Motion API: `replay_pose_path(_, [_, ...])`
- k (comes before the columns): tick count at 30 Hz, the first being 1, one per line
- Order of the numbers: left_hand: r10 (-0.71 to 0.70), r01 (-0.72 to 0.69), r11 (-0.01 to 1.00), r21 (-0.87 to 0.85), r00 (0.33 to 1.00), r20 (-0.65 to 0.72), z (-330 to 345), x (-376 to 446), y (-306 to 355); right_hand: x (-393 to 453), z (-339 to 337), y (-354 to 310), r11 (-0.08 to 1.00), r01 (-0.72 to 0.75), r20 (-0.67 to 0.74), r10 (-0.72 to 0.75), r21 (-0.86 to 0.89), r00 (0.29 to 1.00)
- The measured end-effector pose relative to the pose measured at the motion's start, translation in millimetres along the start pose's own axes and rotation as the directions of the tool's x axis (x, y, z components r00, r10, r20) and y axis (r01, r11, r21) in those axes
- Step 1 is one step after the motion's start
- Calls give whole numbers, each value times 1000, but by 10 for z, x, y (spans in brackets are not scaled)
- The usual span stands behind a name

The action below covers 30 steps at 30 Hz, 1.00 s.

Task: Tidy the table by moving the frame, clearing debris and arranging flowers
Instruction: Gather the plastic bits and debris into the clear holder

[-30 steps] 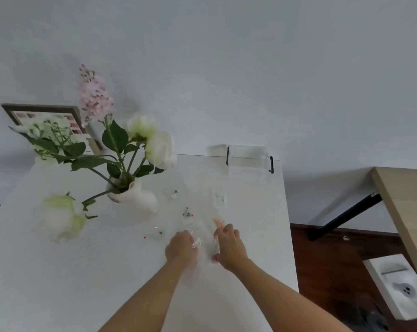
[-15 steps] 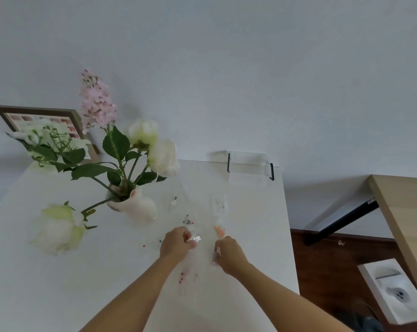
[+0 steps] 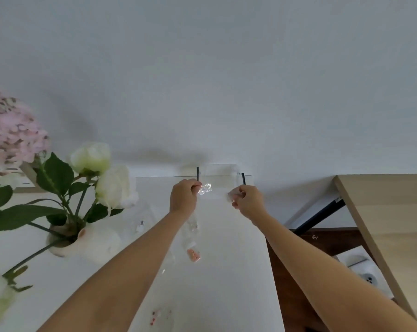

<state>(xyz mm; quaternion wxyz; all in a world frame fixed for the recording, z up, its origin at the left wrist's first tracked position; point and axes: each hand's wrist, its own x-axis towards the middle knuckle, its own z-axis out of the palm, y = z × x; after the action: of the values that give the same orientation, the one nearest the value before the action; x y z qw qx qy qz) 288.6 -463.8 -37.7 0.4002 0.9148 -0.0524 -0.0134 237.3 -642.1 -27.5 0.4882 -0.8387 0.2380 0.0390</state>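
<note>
L arm [image 3: 121, 271]: bare, no sleeve | R arm [image 3: 322, 267]: bare | hands: no rings/gloves

both bare forearms reach forward and away from the body, spread apart in a narrow v, with the hands raised at about the same height near the far edge of view. the left hand [image 3: 183, 196] is curled into a loose fist, knuckles up, thumb and fingertips pinched together on its inner side. the right hand [image 3: 248, 200] is likewise curled, back of the hand up, its fingertips [image 3: 236, 195] pinched together and pointing toward the left hand.
</note>
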Motion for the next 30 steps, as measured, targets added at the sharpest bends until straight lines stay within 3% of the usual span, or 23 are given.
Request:
replay_pose_path(5, [-52,53,998,31,998,-37,245,348,233,454,-95,-106,1000,8,-140,-9,-13,990])
replay_pose_path(10, [-46,46,999,2,999,6,407,464,173,683,59,-127,999,-2,-156,-4,-37,988])
replay_pose_path(13, [12,-12,999,-31,1000,8,368,368,-5,594,180,-83,987,83,-237,-114,-135,965])
replay_pose_path(15, [42,-42,998,-48,999,-1,281,207,-183,437,288,-16,977,188,-263,-209,-105,942])
replay_pose_path(19, [41,-41,999,-9,999,3,21,-324,-628,-29,636,240,958,263,-123,-277,-113,953])
replay_pose_path(23, [-6,16,986,166,998,-61,-165,-935,-1030,-464,1050,474,940,147,150,-105,-308,983])
replay_pose_path(27, [-221,226,911,345,974,-56,-221,-1372,-1253,-753,1283,536,824,97,168,-3,-558,986])
replay_pose_path(30, [-310,270,855,442,951,18,-243,-1483,-1291,-863,1327,505,764,98,149,-2,-638,989])
